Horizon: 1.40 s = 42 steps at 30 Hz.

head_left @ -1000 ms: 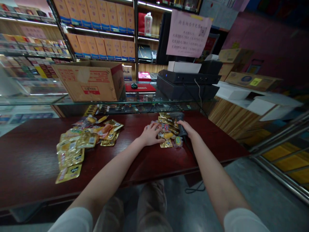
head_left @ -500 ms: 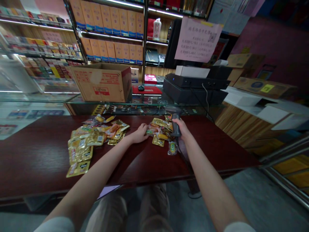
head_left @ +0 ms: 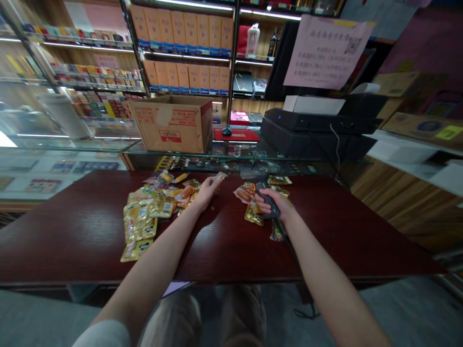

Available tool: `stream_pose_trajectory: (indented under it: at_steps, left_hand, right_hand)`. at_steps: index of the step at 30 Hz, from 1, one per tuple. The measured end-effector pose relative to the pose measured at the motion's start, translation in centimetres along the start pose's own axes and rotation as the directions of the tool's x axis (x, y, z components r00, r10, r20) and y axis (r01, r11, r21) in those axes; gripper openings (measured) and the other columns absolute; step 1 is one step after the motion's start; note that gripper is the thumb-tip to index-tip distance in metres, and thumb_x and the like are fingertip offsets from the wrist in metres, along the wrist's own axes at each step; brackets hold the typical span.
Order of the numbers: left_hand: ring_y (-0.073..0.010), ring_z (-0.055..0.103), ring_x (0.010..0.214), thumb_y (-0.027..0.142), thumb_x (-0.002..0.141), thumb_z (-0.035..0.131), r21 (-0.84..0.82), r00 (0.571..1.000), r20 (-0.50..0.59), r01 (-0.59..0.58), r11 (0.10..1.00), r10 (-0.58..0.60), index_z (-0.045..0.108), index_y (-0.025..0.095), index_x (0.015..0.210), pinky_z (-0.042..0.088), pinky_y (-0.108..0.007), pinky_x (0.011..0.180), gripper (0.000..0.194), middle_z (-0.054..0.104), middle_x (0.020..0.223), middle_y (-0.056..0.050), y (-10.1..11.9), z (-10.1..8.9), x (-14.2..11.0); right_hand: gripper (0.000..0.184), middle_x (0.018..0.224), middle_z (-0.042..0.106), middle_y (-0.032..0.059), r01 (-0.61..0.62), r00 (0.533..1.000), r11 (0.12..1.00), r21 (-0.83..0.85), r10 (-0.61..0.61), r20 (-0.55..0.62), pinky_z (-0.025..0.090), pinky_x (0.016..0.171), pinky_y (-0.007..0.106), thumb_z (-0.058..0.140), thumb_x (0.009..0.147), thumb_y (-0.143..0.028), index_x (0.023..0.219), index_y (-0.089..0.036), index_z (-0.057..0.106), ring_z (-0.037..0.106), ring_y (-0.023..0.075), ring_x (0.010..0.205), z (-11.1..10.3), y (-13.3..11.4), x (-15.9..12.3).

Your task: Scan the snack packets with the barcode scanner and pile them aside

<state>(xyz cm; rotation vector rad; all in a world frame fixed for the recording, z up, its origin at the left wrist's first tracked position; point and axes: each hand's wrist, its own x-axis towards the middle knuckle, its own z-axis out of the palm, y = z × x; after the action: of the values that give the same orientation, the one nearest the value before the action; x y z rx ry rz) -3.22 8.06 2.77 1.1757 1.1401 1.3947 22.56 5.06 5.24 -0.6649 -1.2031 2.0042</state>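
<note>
My right hand [head_left: 269,205] grips a black handheld barcode scanner [head_left: 266,198] over a small group of gold snack packets [head_left: 256,205] on the dark red wooden counter [head_left: 65,231]. The scanner's black cord [head_left: 280,229] runs down past my wrist. My left hand [head_left: 208,190] reaches forward, its fingertips pinching a small clear-and-gold packet [head_left: 220,176]. Just left of that hand lies a larger heap of gold vacuum-packed snacks [head_left: 148,209], which my left forearm partly covers.
Behind the counter stands a glass display case [head_left: 231,156] carrying an open cardboard box [head_left: 170,127], a red mat with a computer mouse [head_left: 226,131], and a black printer-like machine [head_left: 318,134]. A pink notice [head_left: 327,52] hangs above. Shelves of boxed goods fill the back.
My left hand has moved forward and away from the right-hand packets, now with a small packet at its fingertips. The scanner lies flatter in my right hand. The view has shifted, with the scene moving right.
</note>
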Motion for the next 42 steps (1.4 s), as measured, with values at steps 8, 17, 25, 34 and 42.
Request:
stream_pose_trajectory:
  at_steps: [8, 17, 25, 34, 42]
  left_hand:
    - [-0.0085, 0.039, 0.049, 0.056, 0.094, 0.047, -0.552, 0.917, 0.282, 0.396, 0.734, -0.283, 0.062, 0.016, 0.090, 0.039, -0.022, 0.051, 0.043, 0.041, 0.060, 0.004, 1.9, -0.2, -0.5]
    - [-0.0089, 0.032, 0.042, 0.061, 0.096, 0.037, -0.537, 0.907, 0.306, 0.416, 0.734, -0.290, 0.058, 0.018, 0.099, 0.033, -0.020, 0.046, 0.048, 0.035, 0.053, 0.007, 1.4, 0.2, -0.3]
    - [-0.0118, 0.067, 0.072, 0.036, 0.081, 0.073, -0.375, 0.967, 0.068, 0.253, 0.892, -0.245, 0.047, 0.022, 0.090, 0.048, -0.026, 0.073, 0.031, 0.066, 0.078, 0.004, 0.7, 0.5, -0.4]
    - [-0.0111, 0.069, 0.077, 0.026, 0.071, 0.082, -0.421, 0.989, 0.061, 0.145, 0.895, -0.132, 0.045, 0.019, 0.081, 0.052, -0.038, 0.092, 0.039, 0.070, 0.083, 0.002, 0.0, 0.2, -0.3]
    - [-0.0156, 0.069, 0.086, 0.028, 0.080, 0.071, -0.209, 0.996, -0.083, 0.007, 0.978, -0.025, 0.049, 0.021, 0.096, 0.055, -0.038, 0.087, 0.028, 0.066, 0.092, -0.002, -0.2, 0.8, 0.1]
  right_hand:
    - [0.025, 0.057, 0.044, -0.0066, -0.003, 0.999, 1.000, -0.003, 0.003, 0.033, 0.028, 0.030, 0.016, 0.065, 0.081, -0.036, 0.074, -0.021, 0.047, 0.025, 0.0038, 0.037, 0.8, 0.0, -0.3]
    - [0.023, 0.059, 0.046, -0.0073, 0.009, 0.999, 1.000, -0.012, -0.008, 0.053, 0.026, 0.030, 0.016, 0.067, 0.079, -0.035, 0.085, -0.020, 0.051, 0.027, 0.0037, 0.036, 1.5, 0.1, -0.4]
    - [0.027, 0.057, 0.046, -0.0068, -0.020, 0.994, 1.000, -0.019, 0.022, 0.105, 0.028, 0.031, 0.015, 0.066, 0.082, -0.035, 0.076, -0.021, 0.044, 0.031, 0.0037, 0.036, 1.2, 0.2, -0.3]
    - [0.030, 0.053, 0.044, -0.0077, -0.008, 0.998, 0.996, -0.091, 0.014, 0.057, 0.030, 0.031, 0.016, 0.066, 0.083, -0.036, 0.071, -0.020, 0.043, 0.032, 0.0041, 0.035, 1.2, 0.9, 0.1]
    - [0.020, 0.055, 0.045, -0.0082, -0.041, 0.998, 0.995, -0.093, 0.046, 0.049, 0.029, 0.030, 0.016, 0.063, 0.081, -0.030, 0.079, -0.020, 0.046, 0.031, 0.0039, 0.034, 0.8, 0.9, 0.0]
